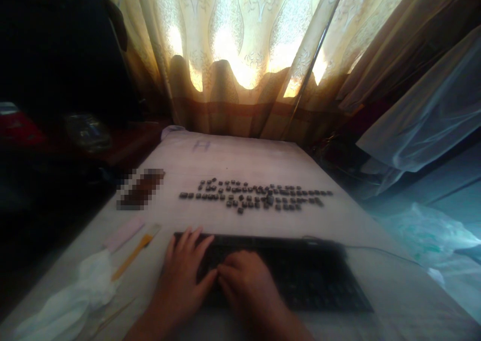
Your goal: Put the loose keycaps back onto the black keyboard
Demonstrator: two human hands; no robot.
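A black keyboard (311, 276) lies on the table close to me, its surface blurred. My left hand (182, 271) rests on its left end with the fingers spread across the top edge and the thumb pointing toward my right hand. Over the left part of the keys, my right hand (248, 281) is closed, fingertips pinched together near the left thumb; whatever they may hold is too small and hidden to make out. Beyond the keyboard, many loose dark keycaps (257, 200) are laid out in uneven rows.
At the left lie a brush with a yellow handle (131, 256), a pink block (124, 233), a crumpled white cloth (75, 301) and a thin stick (112, 317). A cable (383, 251) runs right from the keyboard. Curtains (240, 55) hang behind the table (233, 155).
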